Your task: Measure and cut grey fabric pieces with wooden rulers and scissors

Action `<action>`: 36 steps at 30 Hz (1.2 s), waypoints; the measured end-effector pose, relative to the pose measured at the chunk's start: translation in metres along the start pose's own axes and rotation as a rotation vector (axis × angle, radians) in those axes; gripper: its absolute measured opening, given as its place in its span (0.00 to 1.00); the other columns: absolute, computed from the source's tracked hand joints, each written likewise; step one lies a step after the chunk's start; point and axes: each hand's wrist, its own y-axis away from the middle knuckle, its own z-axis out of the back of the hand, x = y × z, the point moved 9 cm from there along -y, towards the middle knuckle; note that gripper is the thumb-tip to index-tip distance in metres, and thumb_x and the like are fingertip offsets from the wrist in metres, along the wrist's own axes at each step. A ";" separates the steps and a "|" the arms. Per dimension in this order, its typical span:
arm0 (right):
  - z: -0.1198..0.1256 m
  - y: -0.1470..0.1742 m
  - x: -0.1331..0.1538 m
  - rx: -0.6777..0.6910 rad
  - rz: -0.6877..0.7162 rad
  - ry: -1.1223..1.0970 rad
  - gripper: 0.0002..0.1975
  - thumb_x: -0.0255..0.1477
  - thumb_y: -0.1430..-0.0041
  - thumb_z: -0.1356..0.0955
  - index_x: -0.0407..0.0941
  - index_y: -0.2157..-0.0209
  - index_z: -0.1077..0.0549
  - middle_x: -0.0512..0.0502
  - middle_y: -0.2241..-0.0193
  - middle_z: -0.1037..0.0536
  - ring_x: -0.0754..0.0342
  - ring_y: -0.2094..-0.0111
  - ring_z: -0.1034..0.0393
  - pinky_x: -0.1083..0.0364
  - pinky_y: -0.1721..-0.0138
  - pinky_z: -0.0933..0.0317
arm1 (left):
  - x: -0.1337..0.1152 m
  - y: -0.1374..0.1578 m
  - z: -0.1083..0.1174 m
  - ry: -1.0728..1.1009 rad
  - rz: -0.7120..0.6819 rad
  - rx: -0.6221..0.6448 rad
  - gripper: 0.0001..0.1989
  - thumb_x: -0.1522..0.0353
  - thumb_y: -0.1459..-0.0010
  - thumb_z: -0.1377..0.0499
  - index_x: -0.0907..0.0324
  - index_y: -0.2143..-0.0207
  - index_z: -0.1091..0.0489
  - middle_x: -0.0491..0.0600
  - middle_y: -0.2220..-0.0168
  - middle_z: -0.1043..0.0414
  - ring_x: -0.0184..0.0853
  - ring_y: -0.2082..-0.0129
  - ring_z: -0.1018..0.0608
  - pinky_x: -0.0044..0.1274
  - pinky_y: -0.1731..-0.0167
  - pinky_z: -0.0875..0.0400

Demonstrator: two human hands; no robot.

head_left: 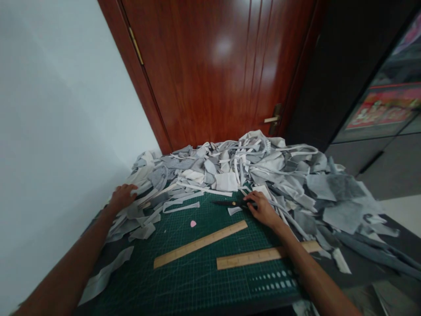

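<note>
My right hand [260, 208] is closed around the handles of black scissors [230, 203], which lie flat on the green cutting mat [187, 285] with the blades together, pointing left. At the left side, my left hand [122, 196] has its fingers curled on a pale fabric scrap [142, 189] at the edge of a heap of grey and white scraps [194, 169]. A small pink chip [193, 224], perhaps tailor's chalk, lies mid-mat. One wooden ruler [200, 244] slants across the mat, and a second wooden ruler [250, 257] passes under my right forearm.
The scrap heap runs along the back of the table to a brown wooden door [210, 79]. A white wall [66, 109] borders the left. To the right stands a dark cabinet [368, 162] with glass. A loose pale strip [108, 274] lies front left.
</note>
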 end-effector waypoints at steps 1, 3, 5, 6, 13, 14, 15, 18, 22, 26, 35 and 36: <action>0.000 -0.001 0.000 0.006 -0.006 0.006 0.13 0.20 0.39 0.34 0.47 0.56 0.23 0.41 0.56 0.24 0.43 0.52 0.30 0.40 0.46 0.34 | 0.002 -0.001 -0.007 -0.022 0.019 0.025 0.07 0.69 0.45 0.42 0.63 0.66 0.27 0.50 0.68 0.24 0.38 0.64 0.27 0.26 0.56 0.31; 0.000 -0.002 0.001 0.017 -0.019 0.017 0.13 0.19 0.39 0.34 0.46 0.56 0.23 0.41 0.56 0.24 0.43 0.52 0.31 0.40 0.46 0.34 | 0.005 -0.004 -0.019 -0.050 0.059 0.093 0.06 0.68 0.45 0.42 0.63 0.67 0.28 0.50 0.69 0.25 0.39 0.65 0.27 0.27 0.57 0.31; 0.000 -0.003 0.001 0.026 -0.030 0.026 0.14 0.19 0.39 0.34 0.46 0.56 0.23 0.41 0.57 0.24 0.43 0.52 0.31 0.41 0.47 0.34 | 0.005 -0.009 -0.025 -0.064 0.074 0.143 0.05 0.68 0.44 0.42 0.62 0.69 0.30 0.50 0.70 0.26 0.40 0.65 0.26 0.27 0.57 0.31; 0.000 -0.003 0.001 0.026 -0.034 0.029 0.14 0.18 0.39 0.35 0.46 0.56 0.23 0.41 0.57 0.24 0.43 0.52 0.31 0.41 0.47 0.34 | 0.004 -0.012 -0.025 -0.065 0.073 0.157 0.06 0.67 0.44 0.42 0.61 0.70 0.30 0.50 0.70 0.26 0.40 0.64 0.26 0.27 0.56 0.31; 0.007 -0.006 0.007 -0.009 -0.022 0.012 0.11 0.20 0.36 0.35 0.47 0.57 0.23 0.42 0.57 0.24 0.44 0.52 0.31 0.41 0.47 0.33 | -0.028 -0.040 0.023 -0.012 0.039 0.092 0.26 0.48 0.33 0.52 0.61 0.63 0.29 0.45 0.64 0.24 0.34 0.56 0.27 0.22 0.50 0.35; 0.007 -0.007 0.009 -0.013 -0.015 0.005 0.11 0.21 0.36 0.35 0.47 0.57 0.24 0.42 0.57 0.24 0.44 0.53 0.31 0.41 0.48 0.33 | -0.039 -0.042 0.039 0.022 0.022 0.035 0.30 0.45 0.33 0.52 0.62 0.61 0.28 0.44 0.63 0.25 0.32 0.57 0.27 0.21 0.50 0.35; 0.008 -0.007 0.011 -0.019 -0.007 -0.001 0.11 0.21 0.36 0.35 0.48 0.57 0.24 0.42 0.57 0.24 0.44 0.52 0.31 0.41 0.48 0.33 | -0.053 -0.042 0.057 0.054 -0.010 -0.034 0.33 0.43 0.34 0.53 0.63 0.60 0.27 0.43 0.64 0.25 0.31 0.58 0.27 0.21 0.50 0.35; 0.009 -0.007 0.019 -0.042 0.021 -0.024 0.12 0.22 0.35 0.36 0.48 0.56 0.24 0.42 0.57 0.24 0.43 0.51 0.31 0.41 0.47 0.34 | -0.102 -0.029 0.111 0.163 -0.059 -0.228 0.35 0.42 0.36 0.50 0.67 0.57 0.26 0.40 0.68 0.29 0.27 0.63 0.29 0.20 0.52 0.35; 0.014 -0.007 0.030 -0.071 0.058 -0.059 0.12 0.25 0.33 0.36 0.48 0.53 0.24 0.41 0.55 0.24 0.43 0.50 0.31 0.41 0.46 0.34 | -0.152 -0.002 0.122 0.542 0.080 -0.114 0.30 0.50 0.36 0.46 0.70 0.51 0.28 0.39 0.77 0.35 0.25 0.76 0.33 0.19 0.68 0.35; 0.023 -0.003 0.047 -0.093 0.126 -0.098 0.14 0.28 0.32 0.37 0.49 0.48 0.26 0.40 0.52 0.25 0.42 0.47 0.31 0.40 0.44 0.35 | -0.197 0.045 0.063 0.772 0.118 0.274 0.33 0.48 0.43 0.39 0.66 0.47 0.29 0.40 0.80 0.32 0.28 0.82 0.32 0.20 0.78 0.37; -0.044 0.031 0.154 0.254 0.595 0.034 0.21 0.30 0.31 0.35 0.51 0.38 0.30 0.40 0.46 0.24 0.45 0.46 0.31 0.45 0.43 0.35 | -0.249 0.192 -0.097 0.985 0.280 0.805 0.27 0.49 0.48 0.33 0.60 0.56 0.24 0.48 0.70 0.24 0.33 0.76 0.26 0.23 0.79 0.32; -0.053 0.033 0.161 0.256 0.624 0.061 0.21 0.31 0.30 0.35 0.49 0.37 0.32 0.39 0.45 0.25 0.45 0.44 0.32 0.45 0.43 0.35 | -0.255 0.200 -0.103 1.022 0.283 0.825 0.27 0.49 0.49 0.32 0.61 0.55 0.24 0.48 0.69 0.24 0.33 0.75 0.26 0.23 0.79 0.32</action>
